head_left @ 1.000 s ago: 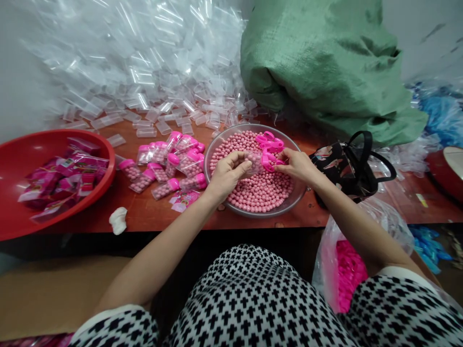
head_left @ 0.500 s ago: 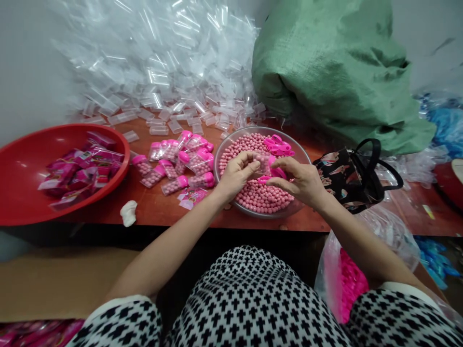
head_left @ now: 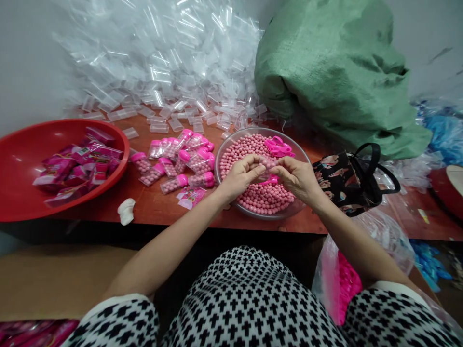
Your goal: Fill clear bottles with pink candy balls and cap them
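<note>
My left hand (head_left: 243, 174) and my right hand (head_left: 296, 176) meet over a clear bowl (head_left: 302, 205) full of small pink balls (head_left: 267, 197). Between their fingertips they hold a small clear container (head_left: 268, 164) filled with pink balls. A pink cap (head_left: 268, 181) shows just under my right hand's fingers. Loose pink caps (head_left: 278, 146) lie on the balls at the far side of the bowl. Several filled, pink-capped containers (head_left: 177, 161) lie on the table left of the bowl.
A red basin (head_left: 21, 202) with pink packets (head_left: 77, 166) stands at the left. Several empty clear containers (head_left: 162, 72) are heaped at the back. A green sack (head_left: 336, 72), a black handbag (head_left: 347, 176) and a bag of pink caps (head_left: 343, 284) are at the right. A white wad (head_left: 126, 211) lies near the table edge.
My right hand took a pink cap from the bowl and came back against the container in my left hand. The view shifted slightly.
</note>
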`<state>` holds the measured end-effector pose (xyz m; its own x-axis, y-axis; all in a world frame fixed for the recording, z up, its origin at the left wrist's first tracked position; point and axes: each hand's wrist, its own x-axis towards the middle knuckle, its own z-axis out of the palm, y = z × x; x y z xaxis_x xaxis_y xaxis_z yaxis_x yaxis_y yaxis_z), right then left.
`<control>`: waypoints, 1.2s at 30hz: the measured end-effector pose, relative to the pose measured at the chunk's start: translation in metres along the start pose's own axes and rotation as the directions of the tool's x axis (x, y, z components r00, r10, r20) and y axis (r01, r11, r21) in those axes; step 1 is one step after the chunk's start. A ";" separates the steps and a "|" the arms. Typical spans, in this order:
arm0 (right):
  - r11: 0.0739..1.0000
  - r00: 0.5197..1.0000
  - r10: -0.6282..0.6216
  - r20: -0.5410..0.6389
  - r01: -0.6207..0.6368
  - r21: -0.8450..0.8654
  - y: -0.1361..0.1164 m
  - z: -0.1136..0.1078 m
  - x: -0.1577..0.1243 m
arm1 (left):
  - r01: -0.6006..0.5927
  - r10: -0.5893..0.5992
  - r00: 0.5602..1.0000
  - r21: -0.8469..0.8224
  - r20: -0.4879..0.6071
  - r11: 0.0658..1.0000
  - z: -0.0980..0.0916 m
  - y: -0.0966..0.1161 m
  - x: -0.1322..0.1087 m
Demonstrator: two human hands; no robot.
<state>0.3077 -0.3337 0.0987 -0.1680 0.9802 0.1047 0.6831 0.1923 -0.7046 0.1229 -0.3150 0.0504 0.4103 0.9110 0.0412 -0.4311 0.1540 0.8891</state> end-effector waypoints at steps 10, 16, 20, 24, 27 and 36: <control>0.924 0.921 -0.377 -0.100 0.382 0.030 0.011 0.011 -0.007 | 0.027 -0.037 0.997 -0.159 -0.061 0.987 -0.001 0.002 0.005; 0.802 0.828 -0.543 -0.138 0.463 -0.377 0.009 0.014 -0.007 | -0.017 0.013 0.998 -0.063 -0.067 0.998 0.002 0.001 0.002; 0.875 0.868 -0.445 -0.220 0.370 -0.312 0.002 0.000 -0.005 | -0.097 0.100 0.993 0.051 -0.060 0.994 0.000 -0.003 0.000; 0.873 0.909 -0.416 -0.040 0.386 -0.299 -0.004 -0.020 0.003 | -0.148 0.163 0.985 0.231 -0.048 0.962 -0.002 -0.006 -0.003; 0.844 0.898 -0.428 0.098 0.436 -0.312 -0.004 -0.025 0.008 | -0.150 0.171 0.984 0.305 -0.042 0.941 -0.002 -0.007 -0.005; 0.738 0.850 -0.492 0.187 0.521 -0.428 -0.004 -0.021 0.005 | -0.241 0.310 0.950 0.519 -0.048 0.820 0.001 -0.002 -0.014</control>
<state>0.3192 -0.3282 0.1167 -0.6118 0.7299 0.3050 0.7207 0.6732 -0.1656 0.1185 -0.3280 0.0486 0.2176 0.9312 0.2925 -0.0351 -0.2920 0.9558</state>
